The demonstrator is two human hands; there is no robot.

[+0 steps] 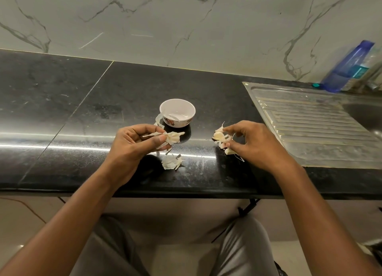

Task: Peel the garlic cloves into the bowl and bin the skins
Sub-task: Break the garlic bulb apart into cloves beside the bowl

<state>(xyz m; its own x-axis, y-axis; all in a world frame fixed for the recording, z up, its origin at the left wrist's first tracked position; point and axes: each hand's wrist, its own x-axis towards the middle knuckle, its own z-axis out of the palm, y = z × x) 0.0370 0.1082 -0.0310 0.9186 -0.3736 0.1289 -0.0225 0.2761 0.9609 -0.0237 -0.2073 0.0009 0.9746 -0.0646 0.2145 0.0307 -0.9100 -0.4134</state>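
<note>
Left hand (pixel 132 143) pinching papery skins (pixel 172 137), right hand (pixel 254 143) pinching smooth cloves (pixel 219 135), round glossy bowl (pixel 178 123)

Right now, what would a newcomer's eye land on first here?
The left hand pinches a papery garlic skin at the front of the counter; the right hand grips garlic cloves beside it. A small white bowl stands just behind them, with loose skins lying in front.

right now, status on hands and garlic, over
Left hand pinching papery skins. Right hand pinching garlic cloves. Bowl shows no cloves. Loose skin pile on counter.
</note>
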